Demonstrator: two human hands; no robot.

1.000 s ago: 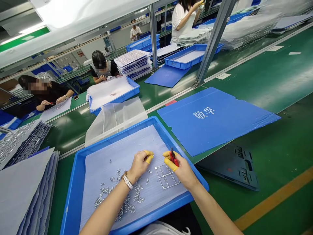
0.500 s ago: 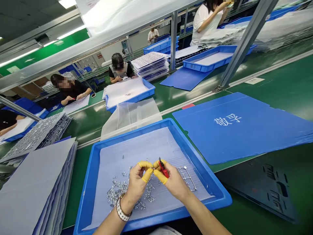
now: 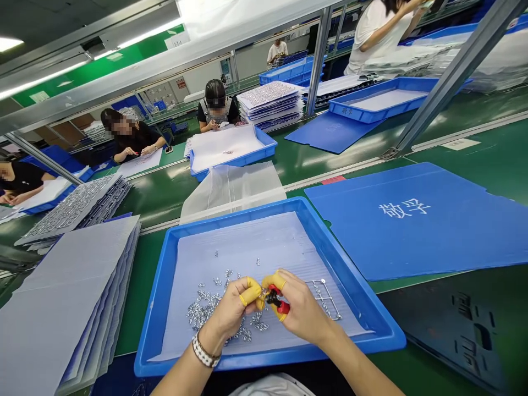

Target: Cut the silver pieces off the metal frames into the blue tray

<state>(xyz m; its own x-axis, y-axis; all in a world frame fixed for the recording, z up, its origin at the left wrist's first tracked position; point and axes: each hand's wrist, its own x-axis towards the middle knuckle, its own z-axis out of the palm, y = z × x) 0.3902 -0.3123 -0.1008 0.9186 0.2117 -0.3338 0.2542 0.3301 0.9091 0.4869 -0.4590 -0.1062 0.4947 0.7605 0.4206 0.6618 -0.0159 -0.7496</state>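
Note:
Over a blue tray [image 3: 351,286] lined with a white sheet, both hands meet, yellow covers on their fingertips. My left hand [image 3: 243,300] is pinched on a tiny part, mostly hidden between the fingers. My right hand [image 3: 291,300] holds red-handled cutters [image 3: 277,300], their dark head close to the left fingertips. Small shiny metallic pieces [image 3: 202,311] lie scattered on the sheet, left of and beneath the hands. To the right of my right hand lies a metallic frame [image 3: 325,300] with thin crossbars.
Stacked pale sheets [image 3: 78,264] stand at the left. A blue board [image 3: 421,225] lies right of the tray. Beyond are a translucent sheet [image 3: 235,190], another blue tray [image 3: 266,147] and a slanted metal post [image 3: 457,77]. Several people sit or stand farther back.
The view has shifted, so the scene sits farther right. The cutters have turned in my right hand, bringing their head toward the left fingertips. Both hands remain close together.

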